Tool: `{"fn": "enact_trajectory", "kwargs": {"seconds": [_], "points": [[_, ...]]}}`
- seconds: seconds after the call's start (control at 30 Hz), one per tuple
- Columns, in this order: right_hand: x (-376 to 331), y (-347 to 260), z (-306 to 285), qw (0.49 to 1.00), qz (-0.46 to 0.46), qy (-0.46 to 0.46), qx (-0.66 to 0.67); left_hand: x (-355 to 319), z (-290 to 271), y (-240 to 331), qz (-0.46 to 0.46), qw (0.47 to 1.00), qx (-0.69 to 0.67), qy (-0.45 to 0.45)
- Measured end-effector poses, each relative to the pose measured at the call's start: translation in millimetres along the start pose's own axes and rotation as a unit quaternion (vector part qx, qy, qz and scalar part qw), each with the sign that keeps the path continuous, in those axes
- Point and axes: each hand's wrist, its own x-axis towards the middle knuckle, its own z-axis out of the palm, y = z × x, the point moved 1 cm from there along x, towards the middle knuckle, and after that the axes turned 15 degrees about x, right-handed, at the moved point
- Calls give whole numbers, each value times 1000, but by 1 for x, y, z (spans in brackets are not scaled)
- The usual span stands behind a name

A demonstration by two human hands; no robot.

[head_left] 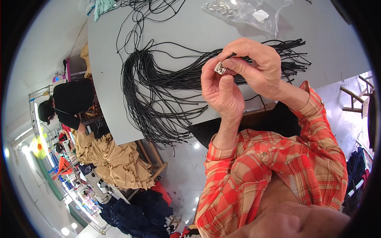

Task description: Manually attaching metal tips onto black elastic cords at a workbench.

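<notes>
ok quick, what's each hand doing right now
Left hand: shut on the small metal stopper.
Right hand: shut, pinching a black cord at the stopper.

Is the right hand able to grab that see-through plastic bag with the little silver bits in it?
Probably yes. The clear plastic bag lies open on the grey table, just beyond the right hand, with nothing between. But that hand is pinching a black cord and would need to let go.
</notes>
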Motion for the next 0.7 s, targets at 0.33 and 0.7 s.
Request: {"fn": "enact_trajectory", "kwargs": {"seconds": [0.33,0.7], "points": [[0,-1,-1,991,-82,-30,-98,3,1,1,18,990,118,76],[14,-27,-3,992,-116,6,40,5,-14,-8,8,993,118,7]]}}
